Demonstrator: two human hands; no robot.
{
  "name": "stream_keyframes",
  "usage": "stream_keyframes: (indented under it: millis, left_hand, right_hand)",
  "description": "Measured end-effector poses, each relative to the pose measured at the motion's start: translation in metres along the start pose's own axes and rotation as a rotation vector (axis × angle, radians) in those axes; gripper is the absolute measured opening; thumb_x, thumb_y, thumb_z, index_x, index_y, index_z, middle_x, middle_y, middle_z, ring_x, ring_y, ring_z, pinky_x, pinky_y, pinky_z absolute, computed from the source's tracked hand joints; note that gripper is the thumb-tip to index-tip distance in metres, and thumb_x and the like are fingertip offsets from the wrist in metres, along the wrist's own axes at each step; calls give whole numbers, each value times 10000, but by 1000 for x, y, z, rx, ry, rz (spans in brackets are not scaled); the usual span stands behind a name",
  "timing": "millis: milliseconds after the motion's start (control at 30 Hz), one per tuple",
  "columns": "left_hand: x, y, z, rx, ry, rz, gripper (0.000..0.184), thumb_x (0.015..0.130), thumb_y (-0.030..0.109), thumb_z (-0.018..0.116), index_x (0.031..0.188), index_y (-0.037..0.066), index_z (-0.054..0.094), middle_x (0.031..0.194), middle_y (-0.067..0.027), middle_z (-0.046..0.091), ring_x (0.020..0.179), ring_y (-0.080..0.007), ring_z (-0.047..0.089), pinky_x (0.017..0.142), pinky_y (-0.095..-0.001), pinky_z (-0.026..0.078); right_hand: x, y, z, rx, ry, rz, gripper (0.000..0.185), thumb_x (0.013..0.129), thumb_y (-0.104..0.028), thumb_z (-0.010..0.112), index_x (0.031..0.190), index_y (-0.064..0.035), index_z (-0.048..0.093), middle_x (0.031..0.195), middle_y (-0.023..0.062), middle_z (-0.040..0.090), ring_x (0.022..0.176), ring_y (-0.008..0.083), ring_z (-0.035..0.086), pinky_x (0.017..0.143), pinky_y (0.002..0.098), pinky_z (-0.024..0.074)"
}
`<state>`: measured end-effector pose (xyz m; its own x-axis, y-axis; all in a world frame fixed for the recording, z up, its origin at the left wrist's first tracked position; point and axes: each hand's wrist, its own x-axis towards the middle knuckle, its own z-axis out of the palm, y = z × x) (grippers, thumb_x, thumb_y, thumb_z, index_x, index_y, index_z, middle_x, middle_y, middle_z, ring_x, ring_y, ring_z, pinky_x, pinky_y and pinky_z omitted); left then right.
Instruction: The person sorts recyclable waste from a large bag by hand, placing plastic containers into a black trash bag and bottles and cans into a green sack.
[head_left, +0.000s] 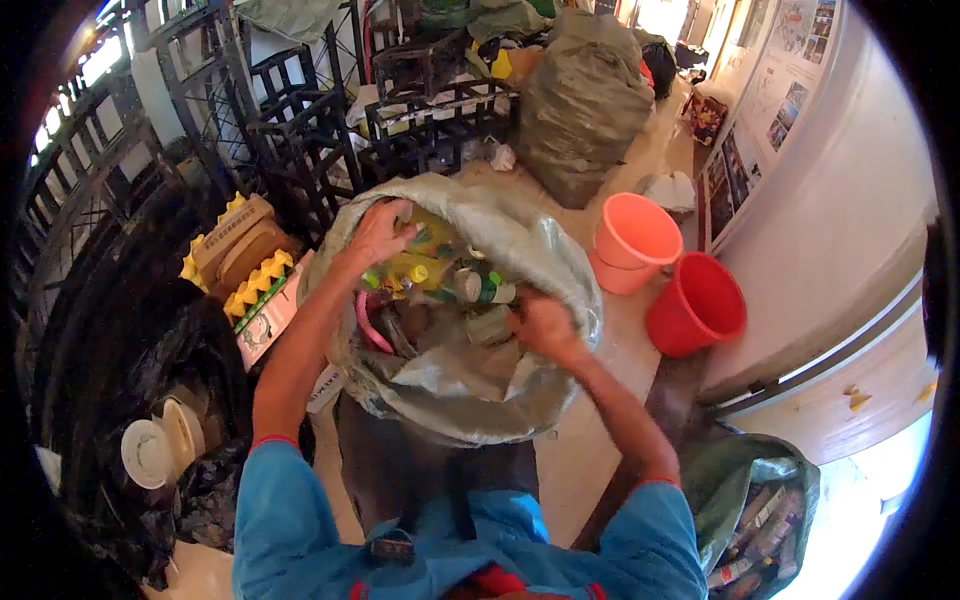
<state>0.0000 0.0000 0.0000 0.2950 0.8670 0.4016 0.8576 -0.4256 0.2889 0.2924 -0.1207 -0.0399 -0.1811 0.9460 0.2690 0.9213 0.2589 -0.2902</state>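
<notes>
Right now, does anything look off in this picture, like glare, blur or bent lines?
In the head view, black corners frame a rounded image; the pale wall bows, as through a very wide lens; harsh glare whitens the lower right, beside the green bag; light glints on the open sack; the right hand looks slightly soft, perhaps from motion.

passage: mouth of open sack (500, 212) | inside: bottles (468, 285) | right: pink bucket (622, 276), red bucket (668, 322) | beyond: bulging sack (580, 115)

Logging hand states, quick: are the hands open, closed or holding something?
Left hand: fingers partly curled, inside the sack; grip unclear.
Right hand: blurred, beside a clear container; grip can't be told.
</notes>
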Motion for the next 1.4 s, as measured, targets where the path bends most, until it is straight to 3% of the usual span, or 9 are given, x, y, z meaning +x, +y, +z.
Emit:
stream_keyframes:
  millis: [67,167,333,433,667,767,967,1267,1400]
  left_hand:
    - [-3,-10,1,-215,-126,-18,539,765,359,666,1196,67,530,1228,-150,533,1106,-288,509,948,-349,393]
    - [-26,-21,50,-355,-286,-246,560,774,412,650,1207,77,532,1228,-131,537,1114,-261,505,958,-337,385]
    - [-13,-54,36,-645,-560,-660,655,796,490,604,1292,87,463,1299,-95,486,1182,-242,458,1015,-369,330]
    - [-33,-72,52,-770,-785,-196,719,807,559,551,1310,60,429,1335,-104,449,1202,-242,443,1016,-385,325]
    - [-7,-64,57,-1233,-633,-625,789,817,703,354,1233,51,505,1214,-89,559,1134,-212,507,930,-360,387]
    - [-8,-49,64,-1269,-574,-724,824,830,710,283,1199,15,529,1171,-116,584,1091,-211,547,916,-350,416]
    - [-9,-31,29,-1371,-604,-693,675,897,554,365,1188,-36,515,1185,-138,570,1106,-260,543,968,-358,405]
    - [-70,-53,40,158,-717,-233,594,804,409,610,1253,42,481,1250,-139,517,1151,-279,482,982,-370,361]
    - [-104,-131,120,-85,-567,-102,688,751,458,644,1274,54,449,1244,-162,511,1142,-312,480,975,-368,363]
  right_hand:
    - [2,53,-11,-35,-187,229,626,722,-320,646,1246,-51,436,1099,237,544,1038,332,525,870,465,417]
    - [4,175,15,-450,242,-178,571,719,-337,651,1158,-19,471,1042,222,565,946,367,550,794,467,457]
    - [30,187,4,-346,-10,-66,684,726,-259,664,1287,-26,351,1256,246,427,1122,421,444,943,503,359]
    - [-1,204,78,-418,-161,-140,721,714,-210,656,1322,-27,314,1292,263,391,1180,438,388,979,496,328]
    - [18,205,78,-14,-257,-257,560,729,-177,609,1237,-7,447,1168,275,508,1107,401,480,928,445,389]
    - [21,146,40,-139,-424,-20,376,758,-190,583,1086,-7,555,966,243,600,947,384,565,814,446,449]
    - [21,1,21,199,-88,-523,346,705,-137,618,1029,-31,559,1039,190,579,952,337,574,781,434,476]
    - [97,-3,154,-128,-166,-539,842,584,-254,756,1292,-22,362,1200,234,482,1078,373,503,899,452,424]
    - [101,18,162,-206,-373,-516,860,545,-351,764,1240,18,418,1161,229,526,1030,370,539,884,432,439]
